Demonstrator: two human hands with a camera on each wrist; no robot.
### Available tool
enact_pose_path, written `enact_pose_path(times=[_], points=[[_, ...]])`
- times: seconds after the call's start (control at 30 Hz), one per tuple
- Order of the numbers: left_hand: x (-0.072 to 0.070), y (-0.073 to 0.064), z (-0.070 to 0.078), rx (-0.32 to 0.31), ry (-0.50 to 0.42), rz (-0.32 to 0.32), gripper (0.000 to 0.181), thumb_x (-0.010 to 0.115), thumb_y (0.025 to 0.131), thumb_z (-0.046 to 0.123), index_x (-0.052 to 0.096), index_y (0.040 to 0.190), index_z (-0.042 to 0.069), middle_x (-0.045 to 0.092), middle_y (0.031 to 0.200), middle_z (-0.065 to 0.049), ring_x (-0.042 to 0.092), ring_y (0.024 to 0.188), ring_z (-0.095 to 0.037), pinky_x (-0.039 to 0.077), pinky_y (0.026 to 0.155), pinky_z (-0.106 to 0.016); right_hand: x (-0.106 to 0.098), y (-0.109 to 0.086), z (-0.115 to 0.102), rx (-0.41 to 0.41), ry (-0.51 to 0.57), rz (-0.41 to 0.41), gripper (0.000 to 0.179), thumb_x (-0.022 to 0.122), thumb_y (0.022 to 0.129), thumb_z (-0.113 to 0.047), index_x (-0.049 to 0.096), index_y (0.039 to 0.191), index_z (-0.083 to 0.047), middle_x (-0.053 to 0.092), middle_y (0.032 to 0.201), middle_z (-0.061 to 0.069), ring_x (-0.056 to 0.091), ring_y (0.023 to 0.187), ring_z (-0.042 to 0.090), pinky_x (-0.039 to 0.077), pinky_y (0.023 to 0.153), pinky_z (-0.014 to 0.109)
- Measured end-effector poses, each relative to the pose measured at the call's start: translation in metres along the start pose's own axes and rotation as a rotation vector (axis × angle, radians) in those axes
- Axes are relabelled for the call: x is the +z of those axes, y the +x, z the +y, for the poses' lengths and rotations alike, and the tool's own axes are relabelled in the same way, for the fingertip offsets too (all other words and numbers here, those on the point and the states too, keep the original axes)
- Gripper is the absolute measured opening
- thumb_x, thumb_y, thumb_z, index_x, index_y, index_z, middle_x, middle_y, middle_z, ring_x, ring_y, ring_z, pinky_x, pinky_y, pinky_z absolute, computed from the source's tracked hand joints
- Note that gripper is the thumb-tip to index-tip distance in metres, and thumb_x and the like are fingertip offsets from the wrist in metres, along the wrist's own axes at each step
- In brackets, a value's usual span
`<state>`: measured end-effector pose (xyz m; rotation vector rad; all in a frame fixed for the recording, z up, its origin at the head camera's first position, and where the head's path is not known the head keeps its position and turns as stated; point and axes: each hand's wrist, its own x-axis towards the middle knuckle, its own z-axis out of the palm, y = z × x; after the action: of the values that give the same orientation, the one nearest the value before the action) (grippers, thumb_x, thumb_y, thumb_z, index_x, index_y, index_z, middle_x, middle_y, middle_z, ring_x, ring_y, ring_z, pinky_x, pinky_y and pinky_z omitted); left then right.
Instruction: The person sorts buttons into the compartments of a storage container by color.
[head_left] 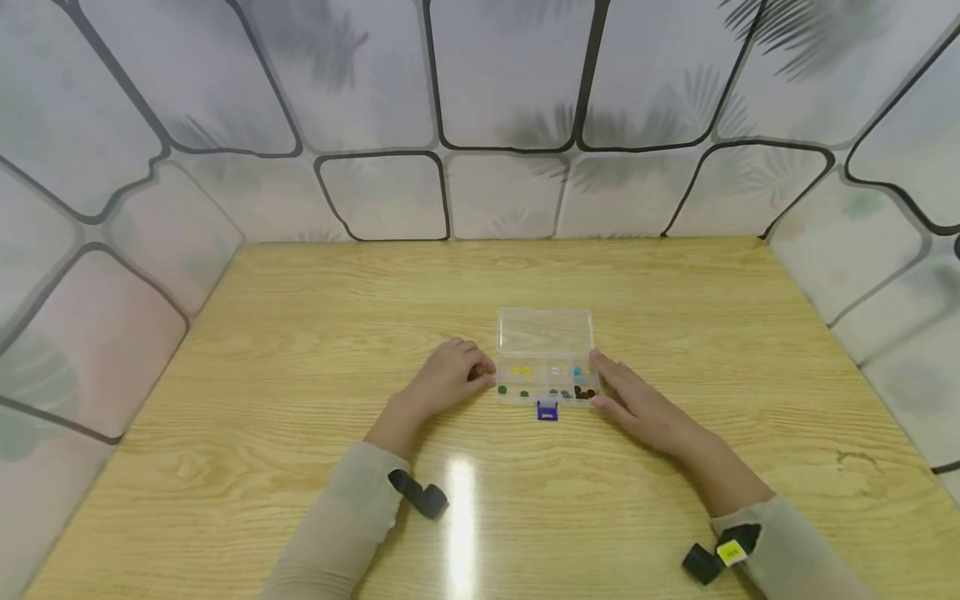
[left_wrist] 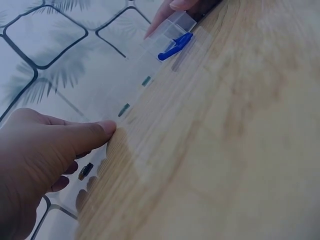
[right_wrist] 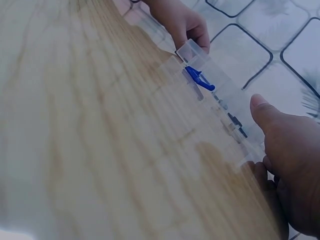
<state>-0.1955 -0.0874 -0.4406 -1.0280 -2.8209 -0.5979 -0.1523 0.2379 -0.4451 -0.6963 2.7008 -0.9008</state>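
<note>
A clear plastic compartment box (head_left: 536, 383) lies on the table with its lid (head_left: 545, 333) turned back. Small yellow pieces (head_left: 521, 371), green pieces (head_left: 524, 394), blue pieces (head_left: 577, 370) and dark brown pieces (head_left: 584, 393) sit in separate compartments. A blue latch (head_left: 547, 411) sticks out at the front. My left hand (head_left: 448, 379) rests at the box's left edge, fingers loosely bent, thumb tip right at the front corner. Along the right edge lies my right hand (head_left: 637, 408), index finger fairly straight against the side and thumb beside the front corner.
The box stands on a wood-grain table (head_left: 300, 308). Behind it and at both sides rise pale walls (head_left: 502, 196) with dark lines and leaf patterns. Black straps with small blocks (head_left: 427, 500) sit on both sleeved wrists. A bright reflection streaks the table in front.
</note>
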Motion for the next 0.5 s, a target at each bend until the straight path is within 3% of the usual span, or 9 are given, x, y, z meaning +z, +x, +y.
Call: enact_pose_path(times=[0.3, 0.5], points=[[0.0027, -0.0006, 0.0024, 0.076, 0.115, 0.018, 0.015, 0.064, 0.091, 0.03, 0.07, 0.092, 0.016, 0.057, 0.078, 0.005, 0.044, 0.073, -0.011, 0.039, 0.075, -0.029, 0.0003, -0.0009, 0.0022, -0.012, 0.005, 0.005, 0.067, 0.043, 0.101, -0.036, 0.007, 0.153, -0.015, 0.012, 0.157, 0.014, 0.008, 0.143, 0.039, 0.01, 0.112, 0.055], [0.0026, -0.0015, 0.0049, 0.053, 0.114, 0.008, 0.011, 0.065, 0.089, 0.026, 0.069, 0.091, 0.016, 0.058, 0.081, 0.006, 0.045, 0.076, -0.012, 0.041, 0.078, -0.03, 0.0006, -0.0009, 0.0026, -0.019, 0.005, 0.008, 0.066, 0.043, 0.101, -0.035, 0.007, 0.153, -0.014, 0.011, 0.157, 0.014, 0.008, 0.143, 0.038, 0.011, 0.112, 0.055]])
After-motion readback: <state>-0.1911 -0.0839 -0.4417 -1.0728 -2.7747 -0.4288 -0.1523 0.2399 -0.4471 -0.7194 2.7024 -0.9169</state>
